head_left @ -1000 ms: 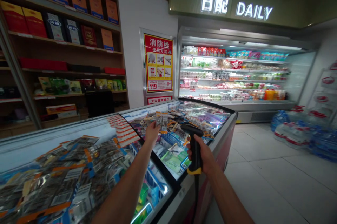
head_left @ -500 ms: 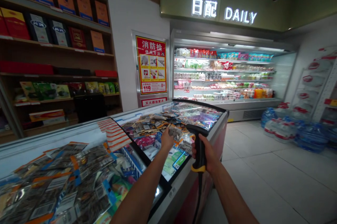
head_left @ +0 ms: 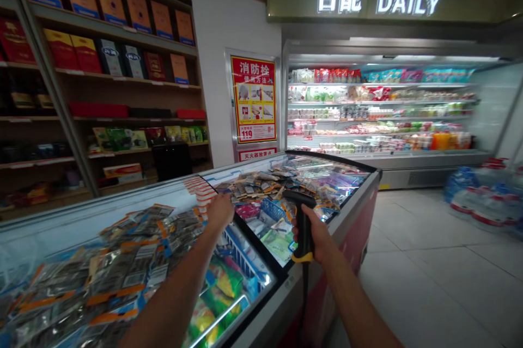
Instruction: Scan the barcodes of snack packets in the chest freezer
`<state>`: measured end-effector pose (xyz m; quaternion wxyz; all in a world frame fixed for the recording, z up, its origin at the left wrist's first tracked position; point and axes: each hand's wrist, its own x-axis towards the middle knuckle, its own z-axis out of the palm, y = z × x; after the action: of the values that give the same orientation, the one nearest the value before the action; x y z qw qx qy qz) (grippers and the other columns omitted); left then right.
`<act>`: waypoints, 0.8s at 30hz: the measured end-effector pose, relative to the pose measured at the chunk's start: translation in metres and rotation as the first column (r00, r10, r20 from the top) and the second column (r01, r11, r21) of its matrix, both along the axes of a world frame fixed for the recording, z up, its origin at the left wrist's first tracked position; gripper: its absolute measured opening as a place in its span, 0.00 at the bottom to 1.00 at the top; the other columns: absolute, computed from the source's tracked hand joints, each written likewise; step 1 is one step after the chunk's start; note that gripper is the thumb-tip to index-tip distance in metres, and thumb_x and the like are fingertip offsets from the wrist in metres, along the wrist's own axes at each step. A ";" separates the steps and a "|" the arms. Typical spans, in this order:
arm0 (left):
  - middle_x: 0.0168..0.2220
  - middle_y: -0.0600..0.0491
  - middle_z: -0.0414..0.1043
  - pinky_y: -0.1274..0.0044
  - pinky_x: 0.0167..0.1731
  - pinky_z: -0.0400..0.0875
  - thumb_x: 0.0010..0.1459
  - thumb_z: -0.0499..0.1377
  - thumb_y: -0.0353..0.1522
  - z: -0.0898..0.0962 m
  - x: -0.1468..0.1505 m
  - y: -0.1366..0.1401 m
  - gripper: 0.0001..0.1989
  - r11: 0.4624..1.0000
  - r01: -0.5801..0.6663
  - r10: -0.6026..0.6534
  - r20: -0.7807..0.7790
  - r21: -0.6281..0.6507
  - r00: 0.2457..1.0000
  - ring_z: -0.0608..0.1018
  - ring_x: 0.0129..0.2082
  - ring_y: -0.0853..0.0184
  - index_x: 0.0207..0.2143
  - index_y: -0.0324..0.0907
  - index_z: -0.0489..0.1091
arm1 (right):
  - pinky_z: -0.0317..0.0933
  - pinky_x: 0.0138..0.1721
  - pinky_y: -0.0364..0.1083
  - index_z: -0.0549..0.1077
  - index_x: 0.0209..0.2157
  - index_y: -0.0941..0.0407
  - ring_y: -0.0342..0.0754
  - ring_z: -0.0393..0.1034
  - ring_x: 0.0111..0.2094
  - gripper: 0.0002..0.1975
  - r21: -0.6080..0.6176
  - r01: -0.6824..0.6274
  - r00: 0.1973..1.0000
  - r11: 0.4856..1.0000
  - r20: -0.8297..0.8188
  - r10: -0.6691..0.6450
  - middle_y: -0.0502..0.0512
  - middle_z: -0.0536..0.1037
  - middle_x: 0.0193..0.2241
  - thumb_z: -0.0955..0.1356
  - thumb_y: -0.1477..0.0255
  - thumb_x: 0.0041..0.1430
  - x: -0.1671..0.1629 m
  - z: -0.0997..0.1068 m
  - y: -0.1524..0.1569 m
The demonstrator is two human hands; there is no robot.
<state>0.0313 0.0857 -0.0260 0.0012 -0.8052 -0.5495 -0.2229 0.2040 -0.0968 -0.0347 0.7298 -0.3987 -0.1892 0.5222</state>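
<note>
My right hand is wrapped round the handle of a black and yellow barcode scanner, whose cord hangs down. My left hand is closed above the chest freezer, beside a red-and-white striped bag; whatever its fingers hold is hidden. A pile of small flat packets with orange and blue edges spreads over the freezer's near left glass. Farther off, a second pile of similar packets lies behind the scanner.
The chest freezer has a black divider between its glass lids. Shelves of boxed goods stand at the left. A lit open fridge lines the back. Bottled water packs sit on the floor at right.
My left hand has moved left, from beside the scanner with a packet to near the striped bag. The view has turned slightly left. My right hand still grips the scanner.
</note>
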 end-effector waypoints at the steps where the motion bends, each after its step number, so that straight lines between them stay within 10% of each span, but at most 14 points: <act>1: 0.47 0.40 0.66 0.62 0.45 0.60 0.50 0.48 0.27 0.001 -0.016 0.004 0.19 0.996 -0.085 0.083 -0.047 -0.030 0.995 0.66 0.49 0.53 0.44 0.38 0.67 | 0.56 0.11 0.39 0.66 0.26 0.58 0.39 0.60 0.12 0.12 0.006 -0.011 1.000 1.000 -0.001 0.011 0.46 0.67 0.14 0.64 0.63 0.52 -0.002 0.001 0.001; 6: 0.45 0.36 0.67 0.55 0.43 0.58 0.48 0.49 0.33 -0.001 -0.075 0.021 0.19 0.940 -0.323 0.307 -0.136 -0.114 0.942 0.66 0.48 0.47 0.41 0.36 0.69 | 0.57 0.11 0.39 0.66 0.26 0.58 0.39 0.61 0.12 0.12 -0.012 -0.042 0.999 0.999 0.011 0.042 0.46 0.68 0.14 0.64 0.63 0.51 -0.013 0.001 0.007; 16: 0.41 0.36 0.70 0.62 0.40 0.62 0.47 0.50 0.29 0.011 -0.076 0.019 0.17 0.958 -0.288 0.285 -0.180 0.009 0.942 0.70 0.44 0.50 0.38 0.36 0.72 | 0.57 0.11 0.39 0.66 0.26 0.58 0.39 0.60 0.12 0.12 -0.018 -0.079 0.995 0.997 0.051 0.080 0.46 0.68 0.14 0.64 0.63 0.50 -0.031 -0.002 0.017; 24: 0.32 0.48 0.74 0.75 0.30 0.65 0.44 0.55 0.35 0.040 -0.045 0.024 0.12 0.997 -0.066 0.076 0.400 -0.038 0.913 0.74 0.34 0.60 0.30 0.41 0.72 | 0.57 0.12 0.39 0.65 0.26 0.58 0.39 0.61 0.13 0.13 0.011 -0.113 0.992 0.994 0.056 0.112 0.46 0.68 0.15 0.65 0.61 0.50 -0.033 0.003 0.013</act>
<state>-0.0134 0.1101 0.0140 -0.1131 -0.7220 -0.5695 -0.3763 0.1711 -0.0835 -0.0315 0.6965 -0.3964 -0.2350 0.5500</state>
